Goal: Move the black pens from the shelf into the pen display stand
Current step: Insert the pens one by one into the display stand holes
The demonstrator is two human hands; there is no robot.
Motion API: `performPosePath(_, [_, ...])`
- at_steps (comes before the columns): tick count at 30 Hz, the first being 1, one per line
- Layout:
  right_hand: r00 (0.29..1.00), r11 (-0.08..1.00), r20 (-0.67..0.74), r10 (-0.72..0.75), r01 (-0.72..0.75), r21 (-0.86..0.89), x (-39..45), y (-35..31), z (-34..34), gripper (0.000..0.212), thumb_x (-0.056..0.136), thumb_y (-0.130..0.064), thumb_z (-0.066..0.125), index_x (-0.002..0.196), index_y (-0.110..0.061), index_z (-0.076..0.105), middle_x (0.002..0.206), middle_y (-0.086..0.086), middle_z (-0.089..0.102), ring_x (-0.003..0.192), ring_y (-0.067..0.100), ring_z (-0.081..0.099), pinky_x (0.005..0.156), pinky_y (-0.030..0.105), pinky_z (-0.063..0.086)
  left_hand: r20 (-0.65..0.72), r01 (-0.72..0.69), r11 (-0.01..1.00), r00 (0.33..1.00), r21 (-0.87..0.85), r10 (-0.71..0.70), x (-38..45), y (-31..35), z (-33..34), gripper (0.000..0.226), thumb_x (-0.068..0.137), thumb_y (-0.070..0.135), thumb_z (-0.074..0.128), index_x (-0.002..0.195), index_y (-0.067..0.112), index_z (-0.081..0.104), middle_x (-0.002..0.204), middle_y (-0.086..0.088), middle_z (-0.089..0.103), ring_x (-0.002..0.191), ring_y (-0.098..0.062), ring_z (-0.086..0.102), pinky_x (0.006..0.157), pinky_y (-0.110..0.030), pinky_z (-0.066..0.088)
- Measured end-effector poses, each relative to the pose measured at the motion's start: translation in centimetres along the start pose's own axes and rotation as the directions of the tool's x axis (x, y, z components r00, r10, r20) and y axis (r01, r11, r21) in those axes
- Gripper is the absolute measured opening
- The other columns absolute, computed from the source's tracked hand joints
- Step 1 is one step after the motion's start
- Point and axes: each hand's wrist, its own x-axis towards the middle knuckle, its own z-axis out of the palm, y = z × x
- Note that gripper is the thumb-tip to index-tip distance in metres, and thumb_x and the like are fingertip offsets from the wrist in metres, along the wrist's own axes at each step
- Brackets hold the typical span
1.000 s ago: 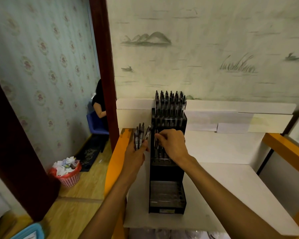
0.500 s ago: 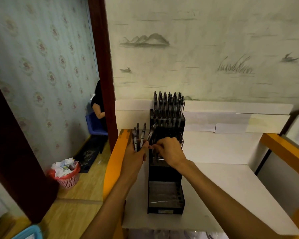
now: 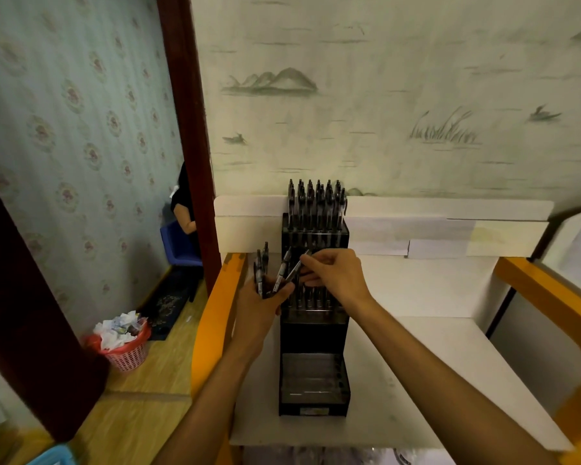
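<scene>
A black tiered pen display stand [image 3: 313, 380] stands on the white shelf [image 3: 433, 374]. Its top tier is packed with upright black pens [image 3: 316, 203]; the middle tier holds a row of pens, partly hidden by my hands; the lowest tier looks empty. My left hand [image 3: 265, 303] grips a fan of several black pens [image 3: 261, 270] just left of the stand. My right hand [image 3: 336, 275] pinches the top end of one of those pens [image 3: 297, 268], in front of the middle tier.
An orange frame rail [image 3: 215, 317] runs along the shelf's left edge, another at the right [image 3: 547, 297]. A white backboard [image 3: 450, 226] lines the wall. On the floor at left stands a red waste basket [image 3: 125, 347]. A seated person [image 3: 183, 203] shows through the doorway.
My right hand moved from the middle tier over to the bundle in my left hand and now pinches one pen there. My left hand kept hold of the pens.
</scene>
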Motion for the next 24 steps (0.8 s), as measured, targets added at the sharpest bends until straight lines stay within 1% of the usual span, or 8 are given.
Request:
performPosePath(5, [0.998, 0.992, -0.047, 0.037, -0.031, 0.123, 0.2, 0.1, -0.7, 0.009, 0.091, -0.013, 0.070, 0.087, -0.007, 0.075, 0.076, 0.007, 0.076, 0.072, 0.023, 0.075, 0.061, 0.024, 0.060, 0.019, 0.071, 0.992, 0.997, -0.104, -0.069, 0.0, 0.6, 0.1, 0.011, 0.092, 0.026, 0.068, 0.097, 0.016, 0.069, 0.083, -0.004, 0.075, 0.048, -0.010, 0.062, 0.038, -0.015, 0.039])
performPosePath(7, [0.994, 0.991, -0.105, 0.019, -0.005, 0.132, 0.5, 0.1, -1.2, 0.009, 0.091, -0.012, 0.069, 0.084, -0.008, 0.075, 0.076, 0.008, 0.076, 0.070, 0.023, 0.075, 0.061, 0.024, 0.059, -0.024, 0.091, 0.991, 0.995, -0.101, -0.094, 0.1, 0.4, -0.2, 0.023, 0.093, 0.039, 0.063, 0.092, 0.017, 0.066, 0.071, -0.003, 0.070, 0.041, -0.014, 0.052, 0.037, -0.019, 0.034])
performPosePath(9, [0.986, 0.998, -0.163, -0.034, 0.041, 0.041, 0.8, 0.1, -1.8, 0.008, 0.090, -0.012, 0.070, 0.083, -0.011, 0.074, 0.077, 0.009, 0.076, 0.068, 0.019, 0.075, 0.062, 0.025, 0.060, -0.070, 0.077, 0.995, 0.994, -0.057, -0.081, 0.2, 0.2, -0.5, 0.043, 0.089, 0.051, 0.061, 0.087, 0.008, 0.064, 0.062, -0.010, 0.057, 0.045, -0.015, 0.046, 0.040, -0.021, 0.036])
performPosePath(11, [0.974, 0.984, -0.184, -0.129, 0.103, -0.142, 1.1, 0.3, -2.2, 0.008, 0.089, -0.016, 0.071, 0.083, -0.011, 0.075, 0.075, 0.004, 0.075, 0.066, 0.015, 0.073, 0.066, 0.028, 0.061, -0.097, 0.066, 0.998, 0.993, -0.014, -0.067, 0.2, 0.1, -0.6, 0.055, 0.093, 0.048, 0.062, 0.103, -0.006, 0.061, 0.071, -0.026, 0.054, 0.051, -0.024, 0.053, 0.044, -0.030, 0.048])
performPosePath(12, [0.967, 0.960, -0.177, -0.183, 0.137, -0.243, 1.2, 0.4, -2.2, 0.009, 0.088, -0.018, 0.071, 0.084, -0.012, 0.075, 0.075, 0.001, 0.075, 0.067, 0.013, 0.073, 0.069, 0.028, 0.061, -0.094, 0.067, 0.998, 0.993, -0.006, -0.067, 0.2, 0.0, -0.6, 0.055, 0.095, 0.044, 0.061, 0.109, -0.009, 0.057, 0.070, -0.026, 0.055, 0.051, -0.028, 0.053, 0.044, -0.034, 0.049])
performPosePath(14, [0.948, 0.880, -0.134, -0.289, 0.209, -0.426, 1.3, 0.6, -2.0, 0.012, 0.088, -0.023, 0.071, 0.085, -0.012, 0.076, 0.076, -0.002, 0.074, 0.069, 0.009, 0.070, 0.072, 0.024, 0.057, -0.072, 0.086, 0.996, 0.993, -0.039, -0.089, 0.0, 0.1, -0.5, 0.047, 0.095, 0.045, 0.060, 0.098, -0.001, 0.060, 0.055, -0.009, 0.045, 0.043, -0.019, 0.041, 0.039, -0.026, 0.036])
performPosePath(16, [0.928, 0.810, -0.086, -0.362, 0.267, -0.522, 1.1, 0.8, -1.6, 0.014, 0.090, -0.026, 0.071, 0.087, -0.014, 0.076, 0.077, -0.003, 0.074, 0.068, 0.004, 0.065, 0.070, 0.016, 0.052, -0.042, 0.136, 0.985, 0.989, -0.110, -0.141, 0.0, 0.2, -0.6, 0.037, 0.097, 0.044, 0.056, 0.092, 0.008, 0.061, 0.053, 0.002, 0.042, 0.043, -0.012, 0.035, 0.040, -0.022, 0.029])
performPosePath(24, [0.931, 0.727, 0.056, -0.360, 0.318, -0.608, 0.4, 2.2, -0.1, 0.025, 0.095, -0.031, 0.064, 0.083, -0.012, 0.074, 0.072, -0.001, 0.070, 0.064, 0.008, 0.063, 0.068, 0.026, 0.054, 0.014, 0.124, 0.980, 0.992, -0.157, -0.124, -0.5, 0.9, -0.9, 0.028, 0.103, 0.036, 0.049, 0.103, 0.013, 0.064, 0.054, 0.007, 0.047, 0.040, -0.005, 0.035, 0.037, -0.020, 0.027])
